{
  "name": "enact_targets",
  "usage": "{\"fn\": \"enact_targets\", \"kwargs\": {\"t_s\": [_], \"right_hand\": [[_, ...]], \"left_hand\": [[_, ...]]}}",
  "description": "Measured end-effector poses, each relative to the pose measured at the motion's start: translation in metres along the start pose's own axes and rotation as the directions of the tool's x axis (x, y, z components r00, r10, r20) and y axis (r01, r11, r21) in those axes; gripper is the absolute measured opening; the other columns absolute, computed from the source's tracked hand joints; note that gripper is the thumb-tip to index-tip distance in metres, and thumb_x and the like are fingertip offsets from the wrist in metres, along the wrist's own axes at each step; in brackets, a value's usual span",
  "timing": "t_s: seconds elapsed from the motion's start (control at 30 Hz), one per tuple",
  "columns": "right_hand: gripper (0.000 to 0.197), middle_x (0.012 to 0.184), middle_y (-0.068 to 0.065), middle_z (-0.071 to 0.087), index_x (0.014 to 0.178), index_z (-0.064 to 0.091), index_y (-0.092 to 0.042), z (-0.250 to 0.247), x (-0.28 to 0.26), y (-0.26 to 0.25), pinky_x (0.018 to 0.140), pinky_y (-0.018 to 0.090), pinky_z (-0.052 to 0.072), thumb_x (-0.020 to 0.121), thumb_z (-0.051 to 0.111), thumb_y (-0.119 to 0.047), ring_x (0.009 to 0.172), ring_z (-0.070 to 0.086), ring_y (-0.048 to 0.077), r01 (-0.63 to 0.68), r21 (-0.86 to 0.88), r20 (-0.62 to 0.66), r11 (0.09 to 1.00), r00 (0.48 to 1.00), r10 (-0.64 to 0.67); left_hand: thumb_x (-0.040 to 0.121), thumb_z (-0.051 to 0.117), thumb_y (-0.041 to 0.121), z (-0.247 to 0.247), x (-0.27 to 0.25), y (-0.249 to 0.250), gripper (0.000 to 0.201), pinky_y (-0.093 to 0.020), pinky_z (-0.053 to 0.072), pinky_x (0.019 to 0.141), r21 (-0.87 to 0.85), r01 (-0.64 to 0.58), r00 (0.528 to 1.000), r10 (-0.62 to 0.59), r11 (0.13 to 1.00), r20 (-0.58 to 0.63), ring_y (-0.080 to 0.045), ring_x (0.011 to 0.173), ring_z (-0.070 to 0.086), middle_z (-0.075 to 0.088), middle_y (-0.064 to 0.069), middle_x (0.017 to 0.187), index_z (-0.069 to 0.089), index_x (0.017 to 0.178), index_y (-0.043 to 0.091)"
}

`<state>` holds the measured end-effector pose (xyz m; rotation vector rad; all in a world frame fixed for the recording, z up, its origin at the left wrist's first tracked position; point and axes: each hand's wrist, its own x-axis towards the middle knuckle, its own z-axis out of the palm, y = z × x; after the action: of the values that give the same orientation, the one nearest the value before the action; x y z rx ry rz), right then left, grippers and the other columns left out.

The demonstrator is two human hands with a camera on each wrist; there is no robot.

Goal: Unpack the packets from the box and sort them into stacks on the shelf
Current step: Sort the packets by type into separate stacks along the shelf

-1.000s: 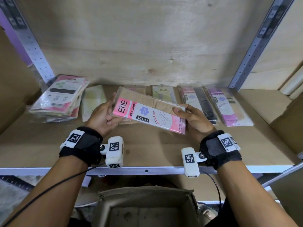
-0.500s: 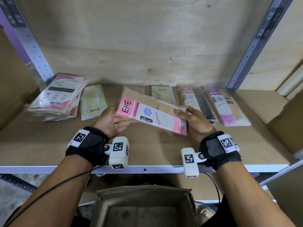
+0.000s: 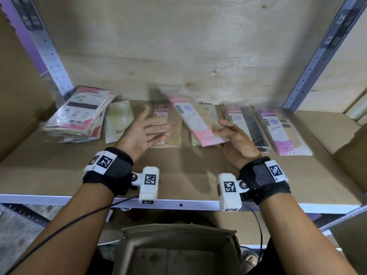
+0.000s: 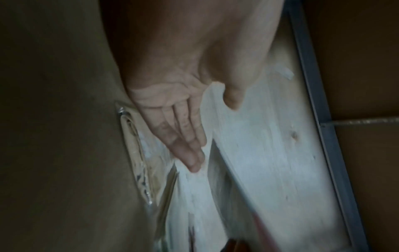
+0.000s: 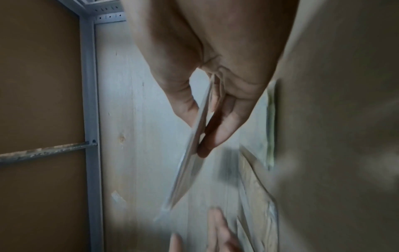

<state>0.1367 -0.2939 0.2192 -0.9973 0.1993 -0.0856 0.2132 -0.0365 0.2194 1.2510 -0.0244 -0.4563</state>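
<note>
My right hand [image 3: 224, 132] pinches the near end of a pink-and-white stocking packet [image 3: 194, 120] and holds it tilted above the shelf [image 3: 59, 175]; the right wrist view shows that packet [image 5: 194, 153] edge-on between thumb and fingers [image 5: 218, 134]. My left hand [image 3: 147, 130] hovers open beside it, palm up, with straight fingers [image 4: 183, 139] that hold nothing. Flat on the shelf lie a beige packet [image 3: 168, 126], a pale green packet [image 3: 118, 122], a black packet [image 3: 246, 124] and a purple packet [image 3: 278, 130]. The cardboard box [image 3: 176, 249] sits below the shelf's front edge.
A tall stack of pink and white packets [image 3: 79, 116] fills the shelf's left rear corner. Metal uprights [image 3: 47, 50] [image 3: 317, 52] stand at both sides, with a plywood back wall [image 3: 178, 46]. Cardboard panels flank the bay.
My left hand has let go of the pink packet and opened. The right hand alone has swung the packet from crosswise to pointing toward the back wall.
</note>
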Motion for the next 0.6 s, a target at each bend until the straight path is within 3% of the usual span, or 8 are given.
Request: {"fn": "enact_targets", "kwargs": {"t_s": [0.1,0.2,0.27,0.33,0.4,0.5,0.53,0.6], "right_hand": [[0.043,0.108,0.023,0.064,0.116,0.047,-0.011,0.016,0.005,0.009,0.08,0.043,0.055,0.084,0.054,0.017,0.097,0.065,0.035,0.017,-0.069,-0.002,0.997,1.0,-0.017],[0.05,0.103,0.022,0.064,0.117,0.044,-0.009,0.034,0.013,0.017,0.077,0.043,0.054,0.079,0.057,0.021,0.093,0.063,0.036,0.041,-0.187,-0.008,0.981,0.999,-0.044],[0.055,0.102,0.019,0.066,0.123,0.044,-0.006,0.044,0.02,0.018,0.084,0.048,0.053,0.077,0.062,0.019,0.092,0.064,0.036,0.054,-0.337,-0.01,0.94,0.998,-0.061],[0.062,0.109,0.02,0.066,0.129,0.043,-0.003,0.053,0.026,0.018,0.087,0.05,0.053,0.075,0.066,0.016,0.094,0.066,0.038,0.045,-0.469,0.001,0.882,0.999,-0.05],[0.065,0.102,0.014,0.067,0.132,0.046,-0.002,0.061,0.031,0.019,0.072,0.041,0.059,0.073,0.07,0.014,0.086,0.069,0.031,0.049,-0.564,0.032,0.825,0.999,-0.038],[0.07,0.081,0.003,0.061,0.134,0.048,-0.002,0.07,0.037,0.024,0.05,0.024,0.051,0.072,0.075,0.012,0.061,0.064,0.013,0.049,-0.684,0.071,0.728,0.997,-0.001],[0.073,0.078,0.002,0.059,0.137,0.047,-0.001,0.072,0.039,0.026,0.052,0.023,0.05,0.072,0.077,0.01,0.06,0.062,0.012,0.039,-0.709,0.074,0.704,0.997,0.019],[0.08,0.079,0.001,0.056,0.142,0.042,0.0,0.075,0.045,0.03,0.069,0.029,0.054,0.072,0.081,0.005,0.068,0.06,0.015,0.017,-0.747,0.066,0.665,0.997,0.048]], "left_hand": [[0.087,0.063,0.06,0.009,-0.002,-0.007,0.06,-0.026,0.06,0.08,0.227,-0.057,0.988,0.023,0.972,0.15,-0.024,0.103,0.073,0.076,-0.008,0.112,0.062,0.127,0.014],[0.087,0.073,0.04,0.012,-0.002,-0.01,0.045,-0.029,0.06,0.081,0.275,-0.118,0.979,0.066,0.954,0.192,-0.025,0.105,0.073,0.075,-0.008,0.114,0.065,0.124,0.016],[0.088,0.074,0.022,0.012,0.0,-0.009,0.032,-0.032,0.061,0.084,0.264,-0.15,0.985,0.121,0.953,0.123,-0.023,0.103,0.073,0.076,-0.005,0.112,0.067,0.118,0.014],[0.089,0.073,0.012,0.006,0.003,-0.004,0.032,-0.033,0.06,0.084,0.321,-0.168,0.986,0.158,0.932,0.058,-0.022,0.101,0.074,0.076,-0.006,0.111,0.067,0.12,0.011],[0.088,0.074,0.011,-0.002,0.005,0.0,0.037,-0.035,0.06,0.08,0.413,-0.167,0.984,0.18,0.895,0.009,-0.022,0.098,0.075,0.075,-0.009,0.112,0.067,0.124,0.009],[0.085,0.077,0.011,-0.017,0.007,0.005,0.036,-0.053,0.059,0.083,0.512,-0.127,0.975,0.201,0.85,-0.092,-0.028,0.09,0.076,0.077,-0.009,0.105,0.069,0.12,0.008],[0.083,0.078,0.011,-0.022,0.009,0.007,0.035,-0.053,0.06,0.082,0.536,-0.108,0.974,0.198,0.837,-0.113,-0.028,0.087,0.076,0.077,-0.008,0.102,0.071,0.117,0.008],[0.081,0.08,0.009,-0.029,0.013,0.008,0.033,-0.051,0.061,0.078,0.565,-0.068,0.975,0.174,0.822,-0.136,-0.028,0.083,0.076,0.077,-0.01,0.101,0.072,0.112,0.006]]}}
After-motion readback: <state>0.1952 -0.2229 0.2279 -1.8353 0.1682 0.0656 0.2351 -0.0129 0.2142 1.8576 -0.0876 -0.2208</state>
